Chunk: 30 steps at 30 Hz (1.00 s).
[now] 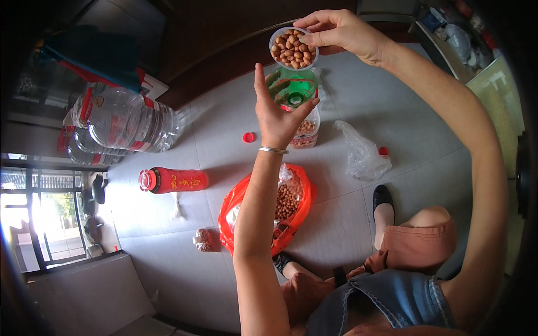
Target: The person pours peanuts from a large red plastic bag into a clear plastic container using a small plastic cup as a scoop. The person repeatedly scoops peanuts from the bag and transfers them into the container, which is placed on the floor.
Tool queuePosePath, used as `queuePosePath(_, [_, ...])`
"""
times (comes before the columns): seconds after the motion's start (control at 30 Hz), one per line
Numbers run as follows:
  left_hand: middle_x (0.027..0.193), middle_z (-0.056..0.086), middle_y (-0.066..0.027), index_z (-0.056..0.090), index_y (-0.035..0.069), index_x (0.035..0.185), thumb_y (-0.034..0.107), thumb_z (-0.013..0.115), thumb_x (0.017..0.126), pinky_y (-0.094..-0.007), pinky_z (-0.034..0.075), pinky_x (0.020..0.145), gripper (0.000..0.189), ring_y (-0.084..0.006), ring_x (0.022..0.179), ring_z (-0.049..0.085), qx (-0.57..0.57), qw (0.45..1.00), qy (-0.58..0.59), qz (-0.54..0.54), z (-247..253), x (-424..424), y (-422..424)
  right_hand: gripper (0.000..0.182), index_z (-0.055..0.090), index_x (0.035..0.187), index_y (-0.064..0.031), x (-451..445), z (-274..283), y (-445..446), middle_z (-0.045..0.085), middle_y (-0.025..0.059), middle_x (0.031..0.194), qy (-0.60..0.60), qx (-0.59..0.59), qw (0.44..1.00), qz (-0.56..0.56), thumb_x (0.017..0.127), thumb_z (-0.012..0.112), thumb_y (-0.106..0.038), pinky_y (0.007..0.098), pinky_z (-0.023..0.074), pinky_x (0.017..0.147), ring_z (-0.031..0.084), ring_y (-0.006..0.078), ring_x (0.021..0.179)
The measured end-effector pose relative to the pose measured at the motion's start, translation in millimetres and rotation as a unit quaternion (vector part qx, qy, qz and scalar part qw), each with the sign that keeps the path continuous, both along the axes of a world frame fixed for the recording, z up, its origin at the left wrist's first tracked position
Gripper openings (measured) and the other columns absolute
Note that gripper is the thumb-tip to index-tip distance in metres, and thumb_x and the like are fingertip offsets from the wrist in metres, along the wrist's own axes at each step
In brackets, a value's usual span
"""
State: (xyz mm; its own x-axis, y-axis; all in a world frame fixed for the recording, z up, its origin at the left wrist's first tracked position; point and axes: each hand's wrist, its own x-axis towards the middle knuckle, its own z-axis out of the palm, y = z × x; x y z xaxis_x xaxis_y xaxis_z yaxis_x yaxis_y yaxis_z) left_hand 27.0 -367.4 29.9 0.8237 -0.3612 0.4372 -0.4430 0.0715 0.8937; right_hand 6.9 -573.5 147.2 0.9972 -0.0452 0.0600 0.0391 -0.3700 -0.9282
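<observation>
My right hand (336, 35) grips the rim of a small clear round cup (313, 37) filled with reddish-brown peanuts (292, 49). Just below the cup, my left hand (275, 111), with a bangle at its wrist, holds a green translucent plastic funnel-like piece (300, 86); some fingers show behind or through it. Under that piece stands a clear plastic container (310, 136) partly filled with peanuts; its mouth is hidden. Behind my left forearm, an open red plastic bag (309, 197) on the floor holds more loose peanuts (288, 201).
On the tiled floor lie a red cap (249, 137), a crumpled clear bag (365, 157) beside another red cap (383, 151), a red bottle (180, 179) and a small bag of peanuts (205, 240). Large clear water bottles (130, 117) are at the left; a cluttered shelf (445, 52) is at upper right.
</observation>
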Motion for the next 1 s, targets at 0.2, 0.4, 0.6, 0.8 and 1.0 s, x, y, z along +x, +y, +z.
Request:
queuePosePath(0.2, [0.130, 0.051, -0.0207, 0.010, 0.003, 0.150, 0.016, 0.090, 0.062, -0.0376, 0.055, 0.089, 0.120, -0.0282, 0.112, 0.060, -0.003, 1.000, -0.007, -0.002, -1.7, 1.7, -0.2, 0.041, 0.061, 0.126, -0.0108, 0.9, -2.5, 1.5, 0.062, 0.0052, 0.112, 0.002, -0.003, 1.000, 0.008, 0.088, 0.069, -0.025, 0.0295, 0.0519, 0.089, 0.062, 0.0120, 0.102])
queuePosePath(0.4, [0.126, 0.054, -0.0164, 0.010, 0.004, 0.150, 0.008, 0.087, 0.065, -0.0365, 0.054, 0.091, 0.115, -0.0251, 0.110, 0.061, 0.007, 1.000, -0.020, 0.000, -0.8, -0.5, 0.6, 0.041, 0.061, 0.126, -0.0104, 1.0, -2.9, 2.6, 0.062, 0.0054, 0.113, 0.007, 0.024, 1.000, 0.003, 0.088, 0.069, -0.025, 0.0297, 0.0523, 0.090, 0.062, 0.0128, 0.104])
queuePosePath(0.6, [0.122, 0.056, -0.0140, 0.010, 0.005, 0.151, 0.004, 0.086, 0.067, -0.0359, 0.054, 0.092, 0.112, -0.0229, 0.107, 0.062, 0.000, 1.000, -0.026, -0.001, 2.0, -1.6, 0.9, 0.041, 0.061, 0.126, -0.0108, 2.0, -2.6, 4.9, 0.062, 0.0054, 0.113, 0.009, 0.031, 0.999, 0.007, 0.088, 0.069, -0.025, 0.0294, 0.0524, 0.089, 0.062, 0.0128, 0.102])
queuePosePath(0.8, [0.121, 0.056, -0.0138, 0.012, 0.004, 0.150, 0.004, 0.086, 0.067, -0.0354, 0.054, 0.091, 0.111, -0.0225, 0.107, 0.062, -0.004, 1.000, -0.025, -0.001, 1.4, -2.1, 1.0, 0.039, 0.063, 0.124, -0.0118, 2.3, -6.9, 7.4, 0.063, 0.0044, 0.110, -0.011, 0.011, 1.000, 0.009, 0.088, 0.070, -0.025, 0.0284, 0.0520, 0.087, 0.062, 0.0119, 0.100])
queuePosePath(1.0, [0.121, 0.056, -0.0134, 0.012, 0.004, 0.151, 0.004, 0.086, 0.067, -0.0353, 0.054, 0.090, 0.111, -0.0224, 0.107, 0.061, 0.001, 1.000, -0.019, -0.002, 0.7, -1.0, 1.8, 0.038, 0.063, 0.123, -0.0110, 2.7, -7.0, 8.5, 0.064, 0.0029, 0.105, -0.009, 0.019, 1.000, 0.016, 0.087, 0.070, -0.023, 0.0276, 0.0519, 0.087, 0.061, 0.0107, 0.099])
